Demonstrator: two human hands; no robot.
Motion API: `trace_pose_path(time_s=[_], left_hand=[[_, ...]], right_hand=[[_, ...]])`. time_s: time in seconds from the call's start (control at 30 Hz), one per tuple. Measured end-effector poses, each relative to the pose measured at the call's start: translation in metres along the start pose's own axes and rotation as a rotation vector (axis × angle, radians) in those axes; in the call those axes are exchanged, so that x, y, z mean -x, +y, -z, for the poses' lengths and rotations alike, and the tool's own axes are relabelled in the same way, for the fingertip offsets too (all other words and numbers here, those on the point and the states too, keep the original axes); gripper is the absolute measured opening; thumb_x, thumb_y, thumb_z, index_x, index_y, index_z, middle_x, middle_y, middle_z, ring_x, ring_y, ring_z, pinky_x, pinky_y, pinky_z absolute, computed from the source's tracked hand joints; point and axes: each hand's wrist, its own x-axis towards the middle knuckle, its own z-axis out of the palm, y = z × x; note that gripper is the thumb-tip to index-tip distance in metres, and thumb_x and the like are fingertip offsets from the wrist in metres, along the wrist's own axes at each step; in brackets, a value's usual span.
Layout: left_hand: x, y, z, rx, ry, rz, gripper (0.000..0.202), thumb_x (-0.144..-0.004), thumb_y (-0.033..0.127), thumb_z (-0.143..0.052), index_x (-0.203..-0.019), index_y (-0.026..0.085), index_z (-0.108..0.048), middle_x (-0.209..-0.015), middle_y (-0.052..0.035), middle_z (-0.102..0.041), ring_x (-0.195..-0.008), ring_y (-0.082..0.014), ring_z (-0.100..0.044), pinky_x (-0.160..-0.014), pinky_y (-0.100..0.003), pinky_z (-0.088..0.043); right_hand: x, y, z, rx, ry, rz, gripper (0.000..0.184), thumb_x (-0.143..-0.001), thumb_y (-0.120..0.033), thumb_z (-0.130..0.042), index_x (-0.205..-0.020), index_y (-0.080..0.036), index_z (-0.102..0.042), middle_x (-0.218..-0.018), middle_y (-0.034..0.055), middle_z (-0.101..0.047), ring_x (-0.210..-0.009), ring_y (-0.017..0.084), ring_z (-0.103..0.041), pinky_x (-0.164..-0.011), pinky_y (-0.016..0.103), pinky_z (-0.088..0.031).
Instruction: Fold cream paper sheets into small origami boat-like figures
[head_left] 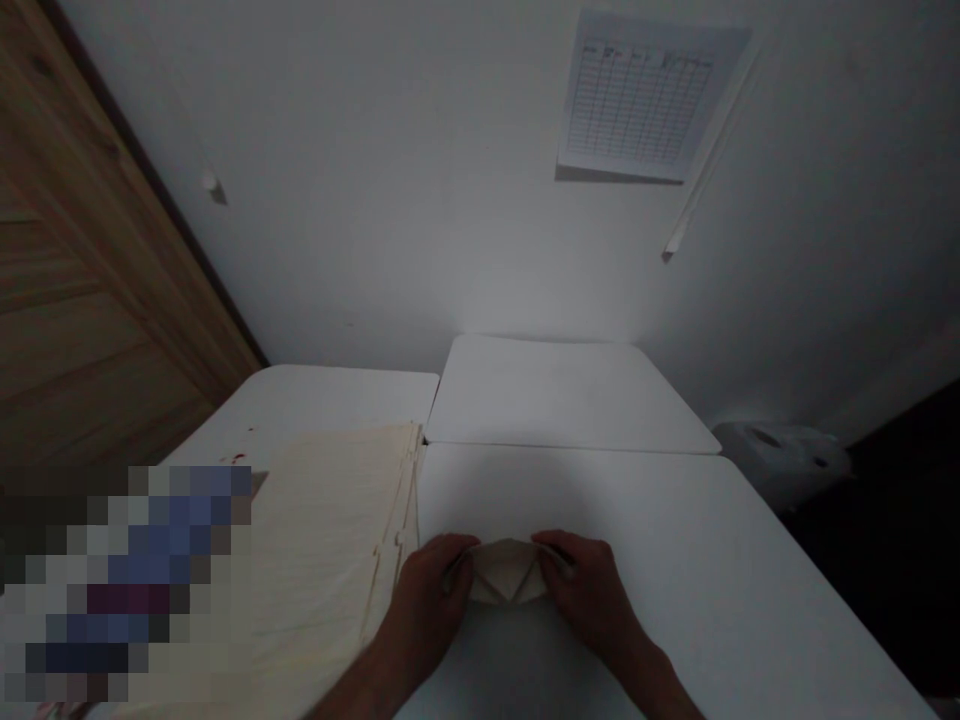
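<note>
Left hand (439,575) and right hand (589,575) come in over the near edge of the table (667,560), fingers and thumbs pinching opposite ends of one small folded piece (510,568), pale and probably paper. It sits between the two hands, over the near panel and towards that panel's left edge; whether its underside touches the top, I cannot tell. A V-shaped flap points towards the near edge, so the step in hand looks like folding or shaping. The next move seems to call for an even grip at both ends, keeping the creases aligned.

The piece has a pocket-like form, but nothing shows inside it. Beside the left hand, on the table's left panel, lies a pile of cream sheets (322,530), their uneven right-hand ends along the seam; paper or cloth is hard to say. Red specks (238,458) mark the panel beyond, and pixelation hides its near-left corner. Past the table's right edge, near the far right corner, stands a white container-like object (784,455) with dark openings; its contents are not visible.
</note>
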Motion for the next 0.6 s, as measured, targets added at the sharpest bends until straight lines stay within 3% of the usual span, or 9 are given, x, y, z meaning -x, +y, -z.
trace_pose_path(time_s=[0.17, 0.33, 0.43, 0.6], left_hand=[[0.0009, -0.0022, -0.0031, -0.038, 0.013, -0.050, 0.022, -0.084, 0.013, -0.047, -0.092, 0.019, -0.067, -0.086, -0.0057, -0.070, -0.078, -0.0190, -0.067, -0.072, -0.031, -0.054], [0.0007, -0.0038, -0.0053, -0.109, -0.010, -0.118, 0.024, -0.081, 0.007, -0.045, -0.088, 0.019, -0.065, -0.082, -0.0050, -0.068, -0.076, -0.0193, -0.066, -0.068, -0.031, -0.054], [-0.0009, -0.0016, -0.0053, -0.189, -0.070, -0.147, 0.024, -0.078, 0.004, -0.047, -0.086, 0.018, -0.064, -0.081, -0.0047, -0.066, -0.076, -0.0195, -0.063, -0.068, -0.032, -0.053], [-0.0054, 0.0042, -0.0038, -0.342, -0.240, -0.086, 0.021, -0.078, 0.001, -0.050, -0.078, 0.017, -0.063, -0.081, -0.0039, -0.064, -0.081, -0.0189, -0.059, -0.072, -0.029, -0.049]], right_hand=[[-0.0014, -0.0011, 0.0001, 0.037, -0.046, -0.020, 0.022, -0.080, -0.014, -0.055, -0.095, -0.020, -0.070, -0.090, 0.0050, -0.072, -0.081, 0.021, -0.067, -0.078, 0.033, -0.051], [-0.0031, -0.0027, 0.0003, 0.162, -0.118, 0.084, 0.029, -0.078, -0.003, -0.053, -0.098, -0.018, -0.068, -0.090, 0.0053, -0.071, -0.083, 0.020, -0.064, -0.079, 0.031, -0.049], [-0.0051, -0.0069, 0.0031, 0.269, -0.187, 0.150, 0.031, -0.079, 0.001, -0.051, -0.098, -0.018, -0.067, -0.089, 0.0050, -0.070, -0.083, 0.020, -0.062, -0.077, 0.029, -0.048], [-0.0092, -0.0088, 0.0062, 0.400, -0.264, 0.250, 0.021, -0.082, -0.001, -0.057, -0.092, -0.019, -0.063, -0.083, 0.0021, -0.066, -0.082, 0.018, -0.058, -0.073, 0.027, -0.045]])
